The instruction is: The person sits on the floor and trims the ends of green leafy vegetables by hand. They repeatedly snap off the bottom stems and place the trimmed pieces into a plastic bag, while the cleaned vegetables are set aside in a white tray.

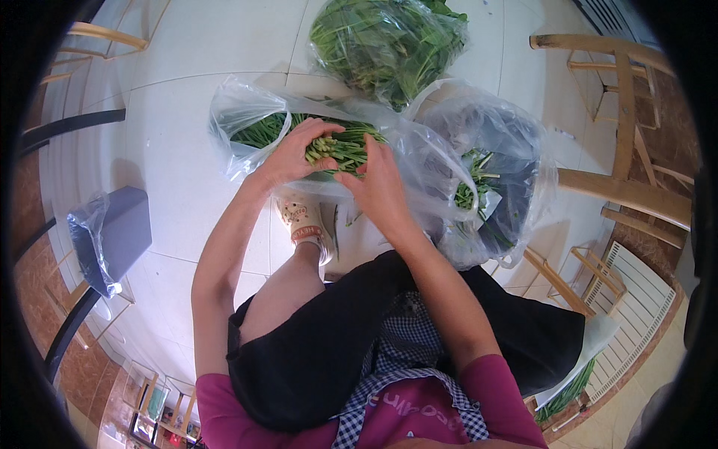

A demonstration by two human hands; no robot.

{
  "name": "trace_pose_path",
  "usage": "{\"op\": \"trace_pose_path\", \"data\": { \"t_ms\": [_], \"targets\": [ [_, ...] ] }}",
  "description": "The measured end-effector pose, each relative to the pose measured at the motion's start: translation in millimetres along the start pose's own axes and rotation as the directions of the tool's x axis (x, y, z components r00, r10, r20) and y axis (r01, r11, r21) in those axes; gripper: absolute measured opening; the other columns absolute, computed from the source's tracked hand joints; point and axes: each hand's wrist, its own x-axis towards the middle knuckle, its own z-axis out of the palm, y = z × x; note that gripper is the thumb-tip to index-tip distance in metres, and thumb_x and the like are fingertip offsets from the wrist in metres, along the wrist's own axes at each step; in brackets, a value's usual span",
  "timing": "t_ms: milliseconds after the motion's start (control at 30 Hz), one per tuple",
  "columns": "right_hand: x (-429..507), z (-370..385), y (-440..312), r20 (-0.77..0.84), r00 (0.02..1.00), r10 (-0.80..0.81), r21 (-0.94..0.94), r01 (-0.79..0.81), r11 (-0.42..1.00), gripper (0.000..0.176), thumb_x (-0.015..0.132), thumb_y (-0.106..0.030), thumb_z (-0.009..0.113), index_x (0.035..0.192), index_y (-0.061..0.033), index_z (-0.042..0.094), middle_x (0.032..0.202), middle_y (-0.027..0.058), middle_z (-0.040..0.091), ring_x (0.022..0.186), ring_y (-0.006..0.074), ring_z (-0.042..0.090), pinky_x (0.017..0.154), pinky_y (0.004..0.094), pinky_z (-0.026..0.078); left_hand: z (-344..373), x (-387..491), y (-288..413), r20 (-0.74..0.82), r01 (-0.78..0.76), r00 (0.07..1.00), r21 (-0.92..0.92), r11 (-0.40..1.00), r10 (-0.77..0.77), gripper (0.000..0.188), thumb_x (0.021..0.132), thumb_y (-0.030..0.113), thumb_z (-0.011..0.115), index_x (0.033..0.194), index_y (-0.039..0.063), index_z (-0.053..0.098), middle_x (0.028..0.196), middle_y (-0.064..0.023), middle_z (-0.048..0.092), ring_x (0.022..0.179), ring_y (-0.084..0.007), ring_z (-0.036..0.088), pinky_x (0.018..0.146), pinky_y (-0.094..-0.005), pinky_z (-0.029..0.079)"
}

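Both hands are at a bundle of long green stalks (350, 147) lying in an open clear plastic bag (247, 98) on the floor. My left hand (297, 149) curls round the pale stalk ends from the left. Across from it, my right hand (378, 177) rests with thumb and fingers at the bundle's right part. Whether either hand grips firmly is not plain. To the right, a second clear bag (477, 118) holds loose green trimmings (474, 182) and a scrap of white paper. Beyond the bundle stands a full bag of leafy greens (387, 45).
A grey box with clear plastic (120, 236) stands on the tiles at left. Wooden chair parts (622, 191) reach in from the right. A shoe (305, 221) is just below the bag. More long greens (566, 393) lie at lower right near a white slatted panel (628, 320).
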Motion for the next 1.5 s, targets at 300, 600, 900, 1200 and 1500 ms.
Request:
{"op": "trace_pose_path", "data": {
  "t_ms": [300, 600, 900, 1200, 1500],
  "targets": [
    [25.4, 28.7, 38.2, -0.012, 1.000, -0.029, 0.212, 0.031, 0.977, 0.018, 0.074, 0.001, 0.061, 0.092, 0.0010, 0.065, 0.080, 0.0150, 0.065, 0.074, 0.0273, 0.065, 0.068, 0.0366, 0.051, 21.2, 2.3, -7.7, -0.099, -0.171, 0.974, 0.254, 0.952, 0.201, 0.060, 0.059, 0.018, 0.080, 0.114, 0.008, 0.058, 0.101, -0.0098, 0.058, 0.100, -0.0307, 0.053, 0.088, -0.0385, 0.041],
    [29.6, 20.6, 65.9, -0.014, 0.961, -0.277, -0.282, 0.262, 0.923, 0.031, 0.073, -0.007, 0.067, 0.103, -0.0016, 0.062, 0.095, 0.0141, 0.064, 0.097, 0.0322, 0.055, 0.086, 0.0387, 0.045, 21.1, -0.7, -21.1, -0.057, -0.107, 0.991, 0.222, 0.969, 0.122, 0.042, 0.057, -0.001, 0.064, 0.098, 0.007, 0.060, 0.098, -0.0084, 0.062, 0.096, -0.0304, 0.055, 0.085, -0.0370, 0.041],
    [33.4, 20.4, 56.2, 0.058, 0.963, -0.262, -0.350, 0.265, 0.898, 0.021, 0.073, -0.005, 0.065, 0.094, -0.0016, 0.063, 0.092, 0.0142, 0.061, 0.094, 0.0350, 0.051, 0.083, 0.0430, 0.042, 23.5, -0.6, -11.1, -0.093, -0.104, 0.988, 0.207, 0.973, 0.125, 0.053, 0.059, -0.004, 0.063, 0.111, 0.010, 0.061, 0.107, -0.0102, 0.061, 0.102, -0.0313, 0.054, 0.092, -0.0374, 0.039],
    [30.4, 24.5, 52.2, 0.003, 0.969, -0.248, -0.194, 0.244, 0.950, 0.032, 0.074, -0.009, 0.067, 0.104, -0.0029, 0.058, 0.101, 0.0180, 0.057, 0.098, 0.0371, 0.052, 0.086, 0.0448, 0.041, 25.1, 1.5, -13.0, -0.086, -0.099, 0.989, 0.229, 0.968, 0.121, 0.053, 0.058, -0.005, 0.060, 0.110, 0.008, 0.060, 0.106, -0.0102, 0.062, 0.104, -0.0308, 0.054, 0.092, -0.0380, 0.038],
    [23.7, 16.4, 60.8, -0.023, 0.991, -0.128, -0.306, 0.115, 0.945, 0.033, 0.076, -0.014, 0.069, 0.107, -0.0048, 0.063, 0.114, 0.0135, 0.059, 0.105, 0.0344, 0.052, 0.093, 0.0431, 0.039, 23.5, -5.7, -20.4, -0.126, -0.077, 0.986, 0.233, 0.969, 0.109, 0.035, 0.066, 0.008, 0.069, 0.100, 0.008, 0.062, 0.099, -0.0091, 0.064, 0.098, -0.0288, 0.056, 0.089, -0.0364, 0.039]
  ]
}}
